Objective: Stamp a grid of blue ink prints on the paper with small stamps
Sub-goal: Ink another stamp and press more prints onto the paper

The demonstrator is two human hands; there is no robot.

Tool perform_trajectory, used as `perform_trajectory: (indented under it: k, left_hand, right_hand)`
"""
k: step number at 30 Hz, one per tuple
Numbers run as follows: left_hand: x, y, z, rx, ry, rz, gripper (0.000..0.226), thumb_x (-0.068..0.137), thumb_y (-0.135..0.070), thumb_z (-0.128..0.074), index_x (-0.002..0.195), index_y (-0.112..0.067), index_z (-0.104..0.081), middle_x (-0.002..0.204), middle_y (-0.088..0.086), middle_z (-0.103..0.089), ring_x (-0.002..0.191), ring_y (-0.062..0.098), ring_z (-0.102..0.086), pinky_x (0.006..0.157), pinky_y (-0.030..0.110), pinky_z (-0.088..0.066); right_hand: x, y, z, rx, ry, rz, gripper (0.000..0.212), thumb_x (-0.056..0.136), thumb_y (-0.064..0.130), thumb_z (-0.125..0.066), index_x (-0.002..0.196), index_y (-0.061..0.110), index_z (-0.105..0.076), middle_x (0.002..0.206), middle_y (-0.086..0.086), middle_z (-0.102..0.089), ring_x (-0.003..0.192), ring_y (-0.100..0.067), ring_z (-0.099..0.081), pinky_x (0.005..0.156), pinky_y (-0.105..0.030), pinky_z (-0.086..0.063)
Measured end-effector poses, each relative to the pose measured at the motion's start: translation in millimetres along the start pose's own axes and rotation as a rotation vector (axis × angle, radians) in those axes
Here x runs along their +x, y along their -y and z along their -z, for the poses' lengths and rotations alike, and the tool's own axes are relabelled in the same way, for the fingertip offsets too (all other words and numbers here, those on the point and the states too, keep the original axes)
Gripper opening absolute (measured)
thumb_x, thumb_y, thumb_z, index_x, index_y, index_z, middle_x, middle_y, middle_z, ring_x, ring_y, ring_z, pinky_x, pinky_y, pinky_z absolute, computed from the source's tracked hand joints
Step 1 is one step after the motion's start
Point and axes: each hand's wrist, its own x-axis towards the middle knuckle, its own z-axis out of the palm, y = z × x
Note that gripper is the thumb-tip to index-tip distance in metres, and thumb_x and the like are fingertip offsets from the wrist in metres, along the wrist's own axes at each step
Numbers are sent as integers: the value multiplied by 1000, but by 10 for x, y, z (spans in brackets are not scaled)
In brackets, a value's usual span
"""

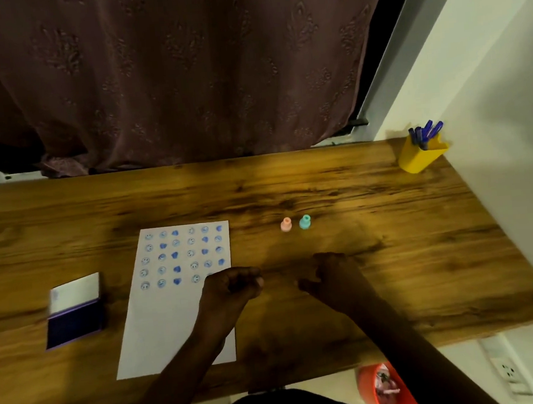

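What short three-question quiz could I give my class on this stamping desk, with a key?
1. True or false: the ink pad lies to the left of the paper.
2. How many small stamps stand on the desk beyond the hands?
A. one B. two C. four
3. Fill in: the yellow cup in the far right corner holds blue ____.

Key
1. True; its lid is open.
2. B: a pink stamp and a teal stamp, side by side.
3. Pens.

Note: the left hand and right hand are both curled; whether either holds a stamp cannot be seen.
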Motion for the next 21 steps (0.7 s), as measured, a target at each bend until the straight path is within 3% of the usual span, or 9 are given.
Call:
perform_trajectory:
  k: [3,6,8,11,13,16,19,21]
  left_hand:
    - [-18,4,50,-5,28,0,26,82,-10,-81,86,-36,-82,95,-1,-81,96,18,-76,97,51,-58]
    - [-49,8,121,-2,47,-4,24,83,-10,-81,86,-34,-82,93,-1,-81,93,18,-77,95,50,-59]
    - [-78,8,198,-12,51,-7,20,84,-12,-80,89,-30,-81,93,0,-81,92,17,-77,95,50,-60]
    - [-110,0,311,-26,61,-22,17,85,-15,-80,97,-27,-81,96,0,-81,94,18,-77,94,52,-60]
    - [-126,-18,405,-80,62,-28,22,85,-11,-80,99,-27,-80,100,0,-80,98,20,-76,93,53,-60]
    - [-156,-70,548,-178,73,-51,34,83,-5,-80,104,-33,-77,106,-9,-79,106,19,-74,91,44,-62]
    - [-193,-103,726,-230,76,-84,41,85,0,-77,119,-24,-71,103,-16,-79,105,18,-75,88,38,-63]
    - [-211,-87,883,-242,60,-113,44,85,2,-76,112,-32,-74,106,-17,-79,106,19,-75,86,39,-63]
  right_hand:
    - [-57,18,-127,-35,-20,-41,42,80,46,-75,110,17,-69,108,-5,-74,102,-24,-70,79,-29,-51]
    - [-72,74,-176,-59,2,-51,21,87,40,-69,93,20,-69,100,-3,-73,96,-22,-69,71,-26,-44]
    - [-60,157,-182,-12,-22,-74,18,86,40,-70,85,21,-70,91,1,-74,87,-18,-71,68,-26,-45]
    - [-34,367,-125,162,-44,-48,20,85,42,-74,76,24,-76,74,12,-74,72,-1,-69,66,-23,-50]
    - [-51,615,-54,320,-26,-45,22,87,40,-74,71,25,-77,65,15,-72,65,0,-68,63,-19,-48]
    - [-102,1019,4,635,74,-112,16,89,35,-73,83,21,-79,73,1,-75,71,-15,-71,70,-33,-57]
    - [-130,1372,-35,779,184,-124,13,91,30,-73,92,17,-79,84,-1,-77,80,-17,-73,76,-33,-59]
    - [-138,1576,-100,816,238,-129,20,89,34,-74,94,16,-78,86,-3,-78,80,-15,-73,74,-29,-57]
